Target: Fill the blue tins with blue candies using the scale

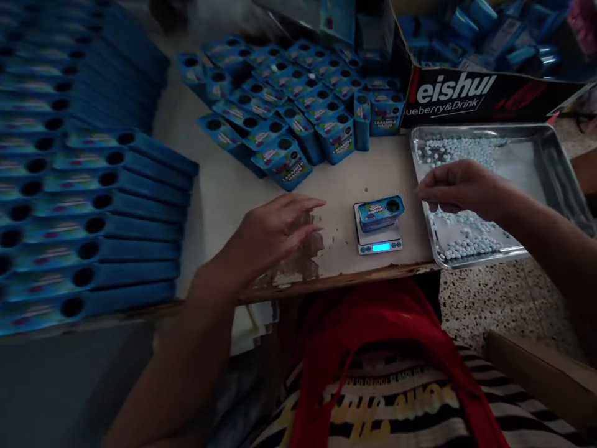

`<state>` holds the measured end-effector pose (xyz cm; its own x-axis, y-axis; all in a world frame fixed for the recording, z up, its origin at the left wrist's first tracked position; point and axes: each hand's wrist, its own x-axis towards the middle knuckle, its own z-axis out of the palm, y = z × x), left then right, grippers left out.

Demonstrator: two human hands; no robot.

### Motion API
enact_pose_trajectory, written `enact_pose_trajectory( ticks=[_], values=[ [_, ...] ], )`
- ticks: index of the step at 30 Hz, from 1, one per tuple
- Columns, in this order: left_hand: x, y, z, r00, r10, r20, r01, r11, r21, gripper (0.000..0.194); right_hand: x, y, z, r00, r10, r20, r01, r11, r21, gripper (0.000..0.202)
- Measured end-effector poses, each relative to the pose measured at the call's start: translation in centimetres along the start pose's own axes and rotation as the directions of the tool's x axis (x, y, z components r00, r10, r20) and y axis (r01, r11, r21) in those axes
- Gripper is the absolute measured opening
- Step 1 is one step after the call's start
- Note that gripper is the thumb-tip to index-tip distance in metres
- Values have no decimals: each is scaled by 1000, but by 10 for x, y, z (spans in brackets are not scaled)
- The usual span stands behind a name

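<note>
A small digital scale (379, 244) with a lit blue display lies near the table's front edge. On its plate rests a blue candy box (381, 213) with a dark round hole in its printed top. My left hand (275, 227) hovers over the table left of the scale, fingers stretched and thumb apart, holding nothing. To the right of the scale, my right hand (459, 185) is over the left rim of a metal tray (525, 171), its fingers pinched together. Whatever is between those fingertips is hidden. Small pale candies (471, 244) lie spread in the tray.
Blue boxes (336, 137) stand grouped at the table's back. Long rows of similar boxes (140, 214) fill the left side. A black carton (454, 93) of blue packages stands behind the tray. The worn wooden table edge (336, 280) runs before my red apron (373, 311).
</note>
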<state>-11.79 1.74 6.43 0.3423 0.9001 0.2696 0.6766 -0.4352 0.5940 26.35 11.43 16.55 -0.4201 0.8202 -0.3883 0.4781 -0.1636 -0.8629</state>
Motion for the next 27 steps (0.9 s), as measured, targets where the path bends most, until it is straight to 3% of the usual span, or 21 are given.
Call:
enact_pose_trajectory(
  ticks=[2, 5, 11, 14, 17, 21, 23, 24, 25, 27],
  values=[
    [6, 8, 9, 999, -32, -37, 27, 993, -116, 41, 7, -17, 6, 996, -75, 52, 84, 979, -188, 18],
    [14, 17, 24, 993, -109, -40, 97, 967, -236, 55, 14, -37, 12, 980, -158, 119, 195, 877, -440, 14],
    [23, 34, 37, 966, -256, 19, 250, 921, -299, 74, 11, -55, 21, 979, -152, 133, 202, 780, -592, 10],
    [28, 48, 45, 961, -277, -1, 264, 915, -305, 71, 8, -55, 24, 978, -185, 100, 208, 777, -595, 11],
    [36, 58, 64, 961, -277, -24, 255, 911, -325, 68, 6, -49, 16, 975, -212, 71, 209, 753, -624, 10],
    [50, 61, 92, 964, -257, -73, 206, 889, -409, 42, 0, -16, -9, 974, -227, 3, 162, 687, -708, 14],
    [59, 63, 93, 974, -161, -163, 94, 931, -354, 32, -4, 10, -14, 967, -240, -81, 122, 722, -681, 16],
    [64, 65, 91, 976, -71, -206, 12, 960, -278, 29, -7, 23, -11, 958, -242, -153, 101, 787, -609, 15],
    [69, 67, 87, 973, 37, -226, -80, 980, -184, 30, -9, 35, -6, 945, -223, -239, 86, 874, -478, 13],
    [78, 74, 80, 947, 230, -222, -241, 970, -23, 36, -11, 53, 13, 927, -88, -365, 83, 996, -31, 20]
  ],
)
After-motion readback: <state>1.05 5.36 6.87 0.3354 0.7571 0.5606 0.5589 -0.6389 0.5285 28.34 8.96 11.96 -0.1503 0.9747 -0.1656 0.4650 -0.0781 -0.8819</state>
